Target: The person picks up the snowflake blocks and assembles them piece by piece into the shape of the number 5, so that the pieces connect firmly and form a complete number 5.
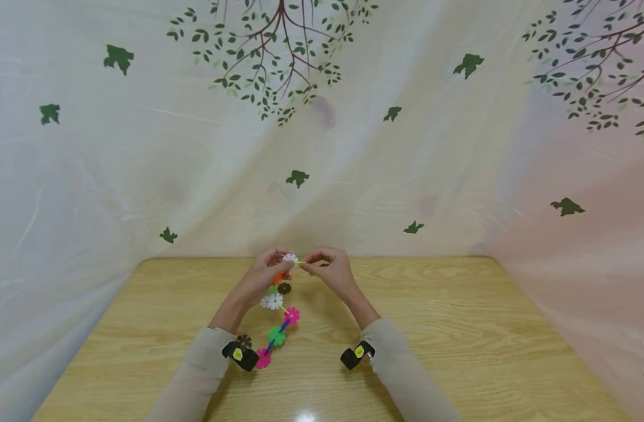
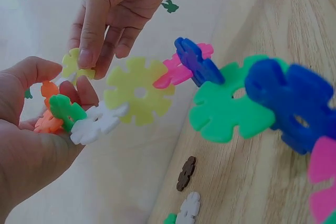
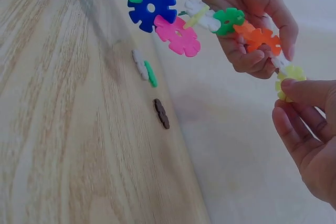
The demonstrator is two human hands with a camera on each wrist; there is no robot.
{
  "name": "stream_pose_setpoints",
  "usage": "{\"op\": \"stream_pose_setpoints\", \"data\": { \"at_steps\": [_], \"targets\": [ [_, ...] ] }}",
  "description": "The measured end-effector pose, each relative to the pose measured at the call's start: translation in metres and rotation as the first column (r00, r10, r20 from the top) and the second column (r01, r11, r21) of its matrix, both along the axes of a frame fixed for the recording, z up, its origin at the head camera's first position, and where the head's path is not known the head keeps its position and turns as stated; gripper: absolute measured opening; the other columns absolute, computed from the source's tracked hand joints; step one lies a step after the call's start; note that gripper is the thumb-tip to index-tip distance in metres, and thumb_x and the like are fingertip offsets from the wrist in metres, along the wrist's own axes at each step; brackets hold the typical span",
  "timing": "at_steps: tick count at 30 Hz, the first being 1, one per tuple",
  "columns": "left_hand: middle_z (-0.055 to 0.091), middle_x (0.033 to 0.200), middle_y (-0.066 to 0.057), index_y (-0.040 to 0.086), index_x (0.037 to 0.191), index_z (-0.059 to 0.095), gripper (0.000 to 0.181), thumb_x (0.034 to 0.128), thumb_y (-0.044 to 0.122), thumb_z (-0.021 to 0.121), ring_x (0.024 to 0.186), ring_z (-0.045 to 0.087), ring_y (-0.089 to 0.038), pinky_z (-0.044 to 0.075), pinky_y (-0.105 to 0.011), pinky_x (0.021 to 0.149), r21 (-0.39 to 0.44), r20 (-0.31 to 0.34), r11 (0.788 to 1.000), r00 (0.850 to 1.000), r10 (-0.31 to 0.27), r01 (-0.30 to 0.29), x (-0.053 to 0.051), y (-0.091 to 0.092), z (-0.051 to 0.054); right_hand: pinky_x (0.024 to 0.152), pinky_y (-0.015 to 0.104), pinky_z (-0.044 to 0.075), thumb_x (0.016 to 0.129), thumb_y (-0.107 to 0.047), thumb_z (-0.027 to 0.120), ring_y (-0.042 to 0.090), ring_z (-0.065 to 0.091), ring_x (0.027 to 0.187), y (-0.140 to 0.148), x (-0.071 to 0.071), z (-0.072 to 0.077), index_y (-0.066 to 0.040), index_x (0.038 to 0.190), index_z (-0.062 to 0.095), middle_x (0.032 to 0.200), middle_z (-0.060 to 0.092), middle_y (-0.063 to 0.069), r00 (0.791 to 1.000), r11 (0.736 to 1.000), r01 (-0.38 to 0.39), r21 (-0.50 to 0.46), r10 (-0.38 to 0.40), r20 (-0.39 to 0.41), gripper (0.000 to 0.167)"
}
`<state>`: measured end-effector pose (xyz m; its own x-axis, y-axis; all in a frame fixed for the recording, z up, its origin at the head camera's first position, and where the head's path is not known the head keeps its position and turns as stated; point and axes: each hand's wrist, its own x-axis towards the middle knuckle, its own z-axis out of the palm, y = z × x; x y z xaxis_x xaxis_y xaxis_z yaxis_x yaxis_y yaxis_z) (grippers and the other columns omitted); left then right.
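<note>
My left hand (image 1: pixel 259 276) holds one end of a chain of notched plastic snowflake discs, near an orange disc (image 3: pixel 264 40) and a white disc (image 1: pixel 290 258). Between thumb and fingers, my right hand (image 1: pixel 332 271) pinches a yellow disc (image 3: pixel 290 82). That yellow disc meets the white one at the chain's end; how deep their slots engage is hard to tell. From the left hand the chain runs down through green, white, yellow, pink and blue discs (image 2: pixel 198 62), linked at angles, toward the left wrist. Part of the white end disc hides behind fingers in both wrist views.
On the wooden table (image 1: pixel 459 340) lie a loose brown disc (image 3: pixel 161 114), a white disc (image 3: pixel 140 64) and a green disc (image 3: pixel 150 74). Another brown disc (image 1: pixel 244 340) shows beside the left wrist camera. A pale printed curtain (image 1: pixel 353 199) hangs behind the table's far edge.
</note>
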<state>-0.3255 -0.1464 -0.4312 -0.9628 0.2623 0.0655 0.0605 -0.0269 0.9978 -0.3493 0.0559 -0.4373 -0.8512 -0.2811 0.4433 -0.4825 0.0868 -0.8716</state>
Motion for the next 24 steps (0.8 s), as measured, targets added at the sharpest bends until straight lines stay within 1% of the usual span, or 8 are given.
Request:
{"op": "stream_pose_setpoints", "data": {
  "at_steps": [3,5,7,12,15,19,21,24],
  "targets": [
    [0.061,0.104,-0.002,0.001,0.129,0.054,0.029,0.1022,0.01,0.06,0.092,0.061,-0.014,0.057,-0.035,0.09,-0.002,-0.006,1.0,1.0,-0.004,0.003,0.0,-0.002,-0.001,0.064,0.024,0.059,0.087,0.003,0.077,0.038,0.07,0.081,0.0,0.0,-0.001,0.005,0.091,0.075,0.093,0.074,0.022,1.0,1.0,-0.014,0.014,0.013,0.014,0.005],
    [0.062,0.104,-0.003,0.0,0.13,0.053,0.031,0.1018,0.01,0.06,0.091,0.062,-0.013,0.058,-0.036,0.09,-0.008,-0.014,1.0,1.0,0.003,-0.003,0.0,-0.004,-0.001,0.065,0.024,0.06,0.086,0.003,0.077,0.041,0.071,0.085,0.001,-0.001,0.0,0.006,0.092,0.075,0.094,0.074,0.023,0.999,0.999,-0.032,0.031,0.031,0.027,0.007],
    [0.063,0.103,-0.003,-0.002,0.131,0.053,0.032,0.1015,0.009,0.06,0.09,0.063,-0.013,0.058,-0.035,0.089,-0.016,-0.02,1.0,1.0,0.012,-0.012,-0.001,-0.005,-0.001,0.067,0.025,0.06,0.086,0.002,0.078,0.037,0.072,0.088,0.003,-0.001,0.002,0.006,0.095,0.075,0.096,0.074,0.023,0.998,0.997,-0.049,0.06,0.046,0.039,0.009],
    [0.063,0.096,0.002,-0.001,0.126,0.056,0.027,0.1007,0.008,0.06,0.087,0.062,-0.012,0.059,-0.031,0.084,-0.018,-0.01,0.998,0.998,0.057,-0.057,-0.002,-0.011,0.0,0.073,0.025,0.059,0.087,0.001,0.078,0.016,0.071,0.088,0.008,-0.001,0.006,0.005,0.101,0.074,0.1,0.074,0.023,0.995,0.985,-0.087,0.152,0.077,0.069,0.016],
    [0.064,0.095,0.003,-0.001,0.126,0.057,0.027,0.1005,0.008,0.06,0.088,0.062,-0.012,0.059,-0.029,0.083,-0.012,0.001,0.997,0.997,0.072,-0.072,-0.002,-0.016,0.002,0.075,0.023,0.058,0.087,0.001,0.077,0.011,0.068,0.085,0.011,-0.002,0.007,0.007,0.104,0.073,0.101,0.073,0.024,0.989,0.971,-0.126,0.202,0.108,0.097,0.018],
    [0.065,0.098,0.003,-0.002,0.129,0.057,0.03,0.1005,0.008,0.06,0.09,0.061,-0.012,0.058,-0.026,0.083,-0.013,-0.001,0.998,0.998,0.067,-0.067,-0.003,-0.023,0.002,0.075,0.02,0.057,0.088,0.002,0.076,0.008,0.067,0.083,0.011,-0.006,0.005,0.009,0.108,0.071,0.101,0.073,0.024,0.973,0.937,-0.208,0.282,0.168,0.161,0.022],
    [0.065,0.098,0.004,-0.004,0.131,0.055,0.033,0.1005,0.008,0.059,0.091,0.062,-0.012,0.058,-0.026,0.083,-0.019,-0.005,0.998,0.998,0.065,-0.065,-0.004,-0.025,0.002,0.076,0.019,0.056,0.088,0.002,0.075,0.007,0.067,0.083,0.009,-0.009,0.001,0.01,0.11,0.07,0.103,0.073,0.024,0.962,0.911,-0.25,0.329,0.194,0.194,0.024],
    [0.064,0.099,0.004,-0.003,0.129,0.057,0.03,0.1002,0.007,0.06,0.091,0.062,-0.011,0.058,-0.026,0.083,-0.02,-0.008,0.998,0.998,0.064,-0.064,-0.006,-0.028,0.0,0.078,0.021,0.058,0.089,0.002,0.074,0.012,0.07,0.086,0.005,-0.014,-0.004,0.012,0.112,0.068,0.106,0.073,0.027,0.943,0.867,-0.317,0.385,0.245,0.225,0.025]
  ]
}}
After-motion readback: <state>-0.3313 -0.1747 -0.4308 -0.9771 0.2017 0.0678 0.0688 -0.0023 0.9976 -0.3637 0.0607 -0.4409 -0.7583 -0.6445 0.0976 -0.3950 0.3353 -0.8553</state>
